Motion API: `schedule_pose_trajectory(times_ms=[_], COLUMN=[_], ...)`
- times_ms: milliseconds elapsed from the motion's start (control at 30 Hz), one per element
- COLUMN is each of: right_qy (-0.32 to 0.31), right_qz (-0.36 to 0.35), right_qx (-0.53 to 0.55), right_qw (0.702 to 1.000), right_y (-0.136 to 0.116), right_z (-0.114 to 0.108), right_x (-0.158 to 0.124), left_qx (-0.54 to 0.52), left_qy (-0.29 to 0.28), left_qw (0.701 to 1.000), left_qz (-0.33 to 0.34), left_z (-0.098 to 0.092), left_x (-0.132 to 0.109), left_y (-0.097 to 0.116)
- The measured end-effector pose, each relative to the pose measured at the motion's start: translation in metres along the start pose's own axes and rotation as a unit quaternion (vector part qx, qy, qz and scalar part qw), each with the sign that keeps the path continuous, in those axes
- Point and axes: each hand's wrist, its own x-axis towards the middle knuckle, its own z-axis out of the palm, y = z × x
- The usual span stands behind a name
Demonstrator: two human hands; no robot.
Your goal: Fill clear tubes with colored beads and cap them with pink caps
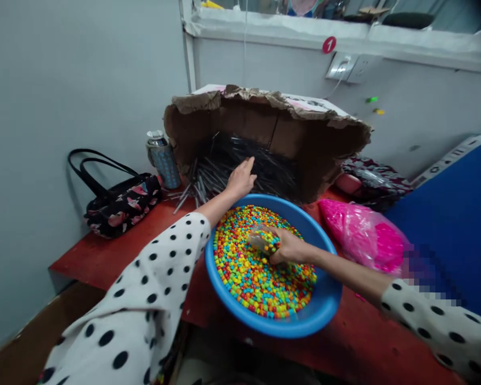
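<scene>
A blue basin is filled with small, bright multicoloured pellets that look like candies or beads. My right hand is down in the basin, its fingers curled round a clear plastic cup-like piece with pellets in and around it; its exact shape is blurred. Beyond the basin's far rim, my left hand reaches over a heap of thin clear plastic tubes. Its index finger is stretched out and nothing shows in it. The tubes spill from a torn cardboard box lying with its opening towards me.
On the left of the red table are a black floral handbag and a patterned bottle. A bag of bright pink material lies right of the basin, near a blue panel. Walls enclose the back and left.
</scene>
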Motion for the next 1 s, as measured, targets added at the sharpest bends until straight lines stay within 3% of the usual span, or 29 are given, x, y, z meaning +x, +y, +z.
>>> schedule_pose_trajectory(times_ms=[100, 200, 267, 367, 467, 533, 667, 733, 800, 933, 1000], right_qy=[-0.010, -0.032, -0.042, -0.038, -0.039, -0.029, 0.013, 0.019, 0.019, -0.008, -0.029], right_qz=[0.015, -0.011, -0.022, -0.017, -0.014, -0.003, -0.017, -0.011, 0.010, 0.050, 0.030], right_qx=[-0.241, -0.389, -0.377, -0.279, -0.099, 0.023, 0.080, 0.035, -0.079, -0.381, -0.418], right_qw=[0.970, 0.921, 0.925, 0.959, 0.994, 0.999, 0.997, 0.999, 0.997, 0.923, 0.907], right_y=[0.009, 0.016, 0.014, 0.005, 0.000, 0.000, -0.001, -0.002, 0.000, 0.009, 0.010], right_z=[-0.015, -0.007, 0.010, 0.034, 0.042, 0.040, 0.029, 0.017, 0.001, -0.017, -0.007], right_x=[-0.012, -0.010, 0.000, 0.020, 0.030, 0.031, 0.026, 0.019, 0.010, -0.001, 0.006], left_qx=[-0.062, -0.122, -0.164, -0.246, -0.314, -0.355, -0.406, -0.410, -0.411, -0.426, -0.424], left_qy=[-0.069, -0.081, -0.064, -0.016, 0.037, 0.056, 0.057, 0.046, 0.038, 0.044, 0.044], left_qw=[0.996, 0.989, 0.984, 0.964, 0.936, 0.915, 0.891, 0.891, 0.892, 0.887, 0.888], left_qz=[0.018, 0.017, -0.016, -0.096, -0.157, -0.183, -0.197, -0.191, -0.183, -0.173, -0.172], left_z=[-0.023, -0.041, -0.046, -0.045, -0.039, -0.037, -0.036, -0.036, -0.035, -0.031, -0.029], left_x=[-0.043, -0.095, -0.123, -0.146, -0.149, -0.147, -0.144, -0.145, -0.146, -0.148, -0.148], left_y=[0.010, 0.020, 0.023, 0.020, 0.013, 0.009, 0.008, 0.008, 0.008, 0.005, 0.004])
